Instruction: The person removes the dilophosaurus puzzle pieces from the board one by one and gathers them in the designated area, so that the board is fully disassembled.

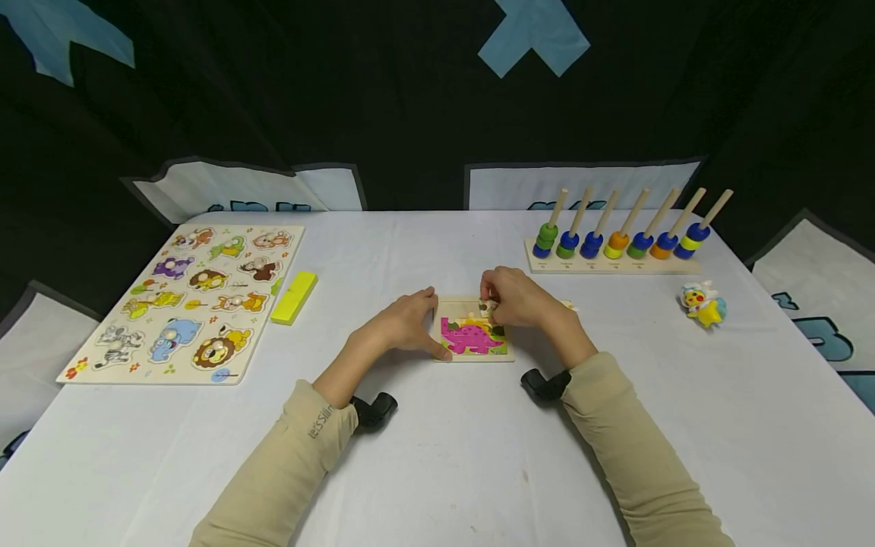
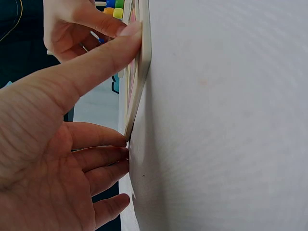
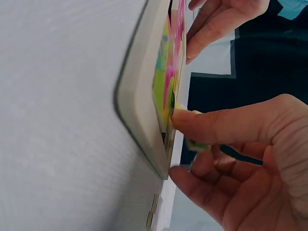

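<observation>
Thumb and fingers of my left grip (image 1: 399, 323) are spread wide along the left side of a small rectangular puzzle tray of pale wood (image 1: 456, 305), which lies flat on the white cloth-covered tabletop (image 1: 437, 456) in front of me. The thumb reaches out straight and presses on the tray's near left corner, while the index fingertip is at its far left corner; the other fingers fan out, slightly bent, their tips low near the tabletop. That palm faces the tray, and the forearm slants in from the lower left in a tan sleeve (image 1: 273, 463).

My right grip (image 1: 516, 296) is narrow: thumb and fingers pinch a small puzzle piece with pale and dark green patches (image 1: 487, 307) at the far right part of the tray. Its knuckles are uppermost, the fingers bent down, and the forearm comes in from the lower right. I cannot tell whether the piece touches the tray. A bright pink dinosaur picture (image 1: 472, 338) fills the tray's near part, and plain wood shows at its far left. Small flat wooden pieces (image 3: 153, 212) lie on the tabletop near the tray's right side
</observation>
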A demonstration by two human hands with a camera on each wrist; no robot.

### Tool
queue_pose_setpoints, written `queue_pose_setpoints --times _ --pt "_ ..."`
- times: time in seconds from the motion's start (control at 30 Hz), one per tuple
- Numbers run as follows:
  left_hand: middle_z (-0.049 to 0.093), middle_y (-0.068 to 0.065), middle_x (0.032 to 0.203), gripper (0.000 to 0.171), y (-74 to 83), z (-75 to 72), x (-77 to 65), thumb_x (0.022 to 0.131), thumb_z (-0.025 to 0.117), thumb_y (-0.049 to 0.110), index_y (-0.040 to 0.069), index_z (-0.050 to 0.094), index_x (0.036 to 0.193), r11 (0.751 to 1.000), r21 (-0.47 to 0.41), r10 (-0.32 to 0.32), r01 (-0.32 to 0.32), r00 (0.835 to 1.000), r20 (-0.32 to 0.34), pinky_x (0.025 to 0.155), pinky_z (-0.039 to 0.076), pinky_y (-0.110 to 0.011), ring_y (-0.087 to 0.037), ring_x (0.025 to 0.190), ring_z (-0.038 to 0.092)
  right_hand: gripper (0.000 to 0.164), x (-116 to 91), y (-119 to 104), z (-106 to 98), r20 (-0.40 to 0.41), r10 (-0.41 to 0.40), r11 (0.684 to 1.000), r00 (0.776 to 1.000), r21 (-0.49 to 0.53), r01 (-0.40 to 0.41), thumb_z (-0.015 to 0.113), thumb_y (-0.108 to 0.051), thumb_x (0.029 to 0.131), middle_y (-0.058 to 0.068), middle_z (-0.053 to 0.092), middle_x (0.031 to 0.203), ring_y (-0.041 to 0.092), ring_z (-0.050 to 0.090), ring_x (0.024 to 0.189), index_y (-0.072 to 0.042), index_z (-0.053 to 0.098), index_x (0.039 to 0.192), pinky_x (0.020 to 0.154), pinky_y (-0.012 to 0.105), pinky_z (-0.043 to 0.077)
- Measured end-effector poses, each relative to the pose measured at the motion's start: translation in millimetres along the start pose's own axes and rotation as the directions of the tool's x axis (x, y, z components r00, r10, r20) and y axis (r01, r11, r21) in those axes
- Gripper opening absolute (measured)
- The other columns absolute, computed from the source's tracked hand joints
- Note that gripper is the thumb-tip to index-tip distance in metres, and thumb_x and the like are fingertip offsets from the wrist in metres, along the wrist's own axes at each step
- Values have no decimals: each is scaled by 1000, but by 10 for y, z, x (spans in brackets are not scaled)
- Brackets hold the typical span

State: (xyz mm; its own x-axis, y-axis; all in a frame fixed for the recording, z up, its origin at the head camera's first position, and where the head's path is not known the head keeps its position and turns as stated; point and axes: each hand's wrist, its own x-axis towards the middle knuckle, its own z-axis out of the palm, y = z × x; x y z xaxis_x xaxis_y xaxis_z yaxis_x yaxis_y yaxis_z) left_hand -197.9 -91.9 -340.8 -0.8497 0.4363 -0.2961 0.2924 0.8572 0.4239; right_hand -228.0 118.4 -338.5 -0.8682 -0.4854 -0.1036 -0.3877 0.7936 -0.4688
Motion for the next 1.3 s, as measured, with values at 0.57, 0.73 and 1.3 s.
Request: queue_pose_setpoints --times 0.57,0.73,1.3 --pt "24 -16 159 86 -9 -4 3 71 83 41 1 47 138 1000 -8 -1 1 1000 3 118 24 -50 -38 144 26 33 -27 99 -46 3 -40 987 999 156 40 67 2 80 12 72 99 18 56 79 -4 72 112 69 26 52" --pt "24 -16 159 91 -10 -10 -2 71 83 42 1 42 142 1000 0 2 -2 1000 2 118 25 -50 -38 144 27 29 -64 112 -122 -10 -18 975 1000 223 20 63 -1 85 14 73 93 20 59 72 -1 71 113 58 25 49" --pt "23 -15 159 97 -13 3 -5 73 81 44 0 36 147 1000 15 7 -7 1000 9 118 24 -50 -36 145 26 23 -363 338 -434 -91 -19 952 996 302 46 59 -4 91 18 71 88 29 70 74 7 63 111 70 31 58"
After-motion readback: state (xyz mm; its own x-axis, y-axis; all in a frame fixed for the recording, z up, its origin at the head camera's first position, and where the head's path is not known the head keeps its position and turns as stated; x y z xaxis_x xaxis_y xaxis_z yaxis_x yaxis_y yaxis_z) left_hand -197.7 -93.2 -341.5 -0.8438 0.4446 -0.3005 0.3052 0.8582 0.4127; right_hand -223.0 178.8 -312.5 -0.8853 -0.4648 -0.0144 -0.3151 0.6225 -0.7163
